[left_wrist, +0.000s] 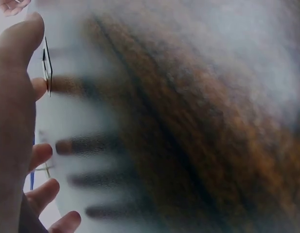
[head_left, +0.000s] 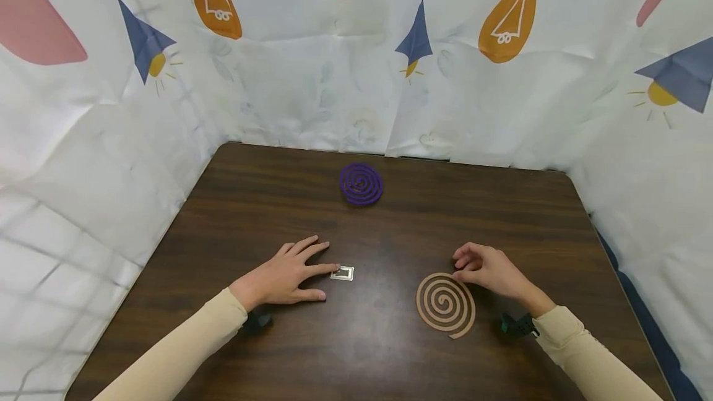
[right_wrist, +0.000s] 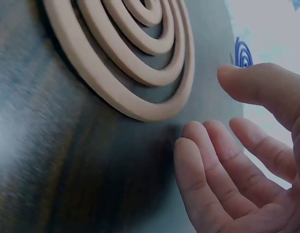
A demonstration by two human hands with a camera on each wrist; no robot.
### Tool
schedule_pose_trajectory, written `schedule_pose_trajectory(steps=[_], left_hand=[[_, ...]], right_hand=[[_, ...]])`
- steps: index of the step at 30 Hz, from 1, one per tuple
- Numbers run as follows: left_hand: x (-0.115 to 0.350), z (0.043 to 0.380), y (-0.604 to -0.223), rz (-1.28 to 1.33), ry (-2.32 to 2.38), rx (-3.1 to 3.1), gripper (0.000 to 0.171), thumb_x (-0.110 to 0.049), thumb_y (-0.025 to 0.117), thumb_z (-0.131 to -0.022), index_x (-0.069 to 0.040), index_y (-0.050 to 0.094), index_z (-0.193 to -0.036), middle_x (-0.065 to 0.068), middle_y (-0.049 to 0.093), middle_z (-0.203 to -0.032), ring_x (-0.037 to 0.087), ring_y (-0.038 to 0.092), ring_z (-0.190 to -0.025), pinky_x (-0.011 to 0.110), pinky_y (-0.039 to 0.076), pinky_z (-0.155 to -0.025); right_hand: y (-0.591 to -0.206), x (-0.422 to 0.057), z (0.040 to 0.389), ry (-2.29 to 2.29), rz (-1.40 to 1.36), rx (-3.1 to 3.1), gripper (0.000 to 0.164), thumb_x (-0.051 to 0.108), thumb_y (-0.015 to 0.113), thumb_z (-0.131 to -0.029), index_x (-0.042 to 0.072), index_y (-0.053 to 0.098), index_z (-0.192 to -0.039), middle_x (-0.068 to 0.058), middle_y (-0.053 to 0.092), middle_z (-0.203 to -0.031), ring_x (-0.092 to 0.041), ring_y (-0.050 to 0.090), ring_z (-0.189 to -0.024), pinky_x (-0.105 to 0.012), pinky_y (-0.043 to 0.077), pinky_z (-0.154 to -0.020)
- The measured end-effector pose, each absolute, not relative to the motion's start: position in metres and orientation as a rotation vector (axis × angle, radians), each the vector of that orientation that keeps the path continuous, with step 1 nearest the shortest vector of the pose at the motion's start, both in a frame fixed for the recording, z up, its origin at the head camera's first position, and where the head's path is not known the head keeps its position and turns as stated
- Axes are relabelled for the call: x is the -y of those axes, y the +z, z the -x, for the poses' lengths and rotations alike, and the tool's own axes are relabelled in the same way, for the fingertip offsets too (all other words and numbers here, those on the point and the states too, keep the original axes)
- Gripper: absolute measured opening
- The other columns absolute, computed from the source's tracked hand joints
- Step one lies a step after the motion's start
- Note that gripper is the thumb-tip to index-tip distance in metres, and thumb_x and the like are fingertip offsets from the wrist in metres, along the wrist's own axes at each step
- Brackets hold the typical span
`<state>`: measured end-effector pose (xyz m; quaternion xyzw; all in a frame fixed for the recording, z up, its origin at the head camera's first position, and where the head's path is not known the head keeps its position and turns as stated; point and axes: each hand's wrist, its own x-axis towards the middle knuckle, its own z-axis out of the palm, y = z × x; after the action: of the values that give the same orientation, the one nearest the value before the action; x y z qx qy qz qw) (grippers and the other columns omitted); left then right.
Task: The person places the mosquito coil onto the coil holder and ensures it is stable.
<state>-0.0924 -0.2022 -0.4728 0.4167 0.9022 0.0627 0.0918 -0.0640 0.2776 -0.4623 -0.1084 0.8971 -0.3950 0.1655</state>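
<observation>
A small flat metal coil stand (head_left: 342, 273) lies on the table. My left hand (head_left: 281, 277) is spread palm down beside it, index fingertip touching its left end. In the left wrist view the stand (left_wrist: 47, 68) shows as a thin edge-on plate by the fingertip. To the right lies a tan mosquito coil (head_left: 440, 302), flat on the wood. My right hand (head_left: 492, 272) hovers at the coil's upper right edge with loosely bent fingers. In the right wrist view, a gap shows between its thumb and fingers, with nothing held; the coil (right_wrist: 159, 109) lies beyond the fingertips.
A purple mosquito coil (head_left: 361, 184) lies near the back edge of the dark wood table (head_left: 267, 190). White printed cloth (head_left: 345, 91) hangs around the table's back and sides. Dark wrist devices (head_left: 518, 325) sit below both hands.
</observation>
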Motion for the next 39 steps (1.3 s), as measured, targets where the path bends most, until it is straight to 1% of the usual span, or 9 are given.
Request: schedule_pose_trajectory(steps=[7, 13, 19, 26, 34, 39], left_hand=[[0.202, 0.091, -0.472, -1.222, 0.170, -2.691, 0.065, -0.070, 0.052, -0.098, -0.046, 0.040, -0.158, 0.010, 0.033, -0.170, 0.040, 0.026, -0.159, 0.063, 0.039, -0.114], [0.203, 0.092, -0.473, -1.199, 0.177, -2.688, 0.067, -0.070, 0.051, -0.098, -0.045, 0.038, -0.159, 0.010, 0.031, -0.171, 0.040, 0.024, -0.160, 0.064, 0.037, -0.115], [0.203, 0.096, -0.474, -1.194, 0.180, -2.691, 0.069, -0.070, 0.052, -0.097, -0.044, 0.037, -0.160, 0.010, 0.030, -0.171, 0.040, 0.024, -0.160, 0.065, 0.037, -0.115], [0.202, 0.100, -0.474, -1.183, 0.194, -2.684, 0.072, -0.068, 0.059, -0.094, -0.044, 0.039, -0.159, 0.013, 0.032, -0.170, 0.042, 0.027, -0.159, 0.068, 0.038, -0.112], [0.198, 0.101, -0.471, -1.188, 0.198, -2.668, 0.073, -0.066, 0.060, -0.094, -0.043, 0.039, -0.159, 0.015, 0.032, -0.170, 0.043, 0.027, -0.159, 0.068, 0.038, -0.113], [0.199, 0.100, -0.471, -1.177, 0.197, -2.667, 0.074, -0.067, 0.061, -0.094, -0.042, 0.039, -0.159, 0.015, 0.032, -0.170, 0.044, 0.027, -0.159, 0.069, 0.037, -0.113]], right_hand=[[-0.465, -0.271, 0.054, -1.065, 0.365, -2.588, 0.044, 0.034, 0.086, -0.086, 0.010, 0.067, -0.117, -0.001, 0.069, -0.100, -0.001, 0.064, -0.082, -0.023, 0.055, -0.074], [-0.463, -0.262, 0.049, -0.983, 0.402, -2.617, 0.050, 0.038, 0.091, -0.079, 0.011, 0.067, -0.114, 0.001, 0.065, -0.095, -0.006, 0.058, -0.081, -0.023, 0.052, -0.073], [-0.463, -0.255, 0.047, -0.938, 0.379, -2.642, 0.046, 0.031, 0.092, -0.078, 0.011, 0.068, -0.113, 0.002, 0.063, -0.093, -0.007, 0.055, -0.080, -0.024, 0.050, -0.071], [-0.463, -0.253, 0.046, -0.918, 0.332, -2.653, 0.046, 0.030, 0.093, -0.077, 0.013, 0.068, -0.112, 0.002, 0.060, -0.091, -0.005, 0.051, -0.077, -0.023, 0.047, -0.069], [-0.463, -0.255, 0.044, -0.902, 0.317, -2.677, 0.041, 0.031, 0.094, -0.076, 0.015, 0.070, -0.105, 0.003, 0.063, -0.092, -0.007, 0.055, -0.081, -0.024, 0.050, -0.071], [-0.464, -0.257, 0.045, -0.963, 0.340, -2.649, 0.041, 0.031, 0.092, -0.078, 0.015, 0.066, -0.104, 0.002, 0.067, -0.095, -0.007, 0.060, -0.084, -0.025, 0.053, -0.072]])
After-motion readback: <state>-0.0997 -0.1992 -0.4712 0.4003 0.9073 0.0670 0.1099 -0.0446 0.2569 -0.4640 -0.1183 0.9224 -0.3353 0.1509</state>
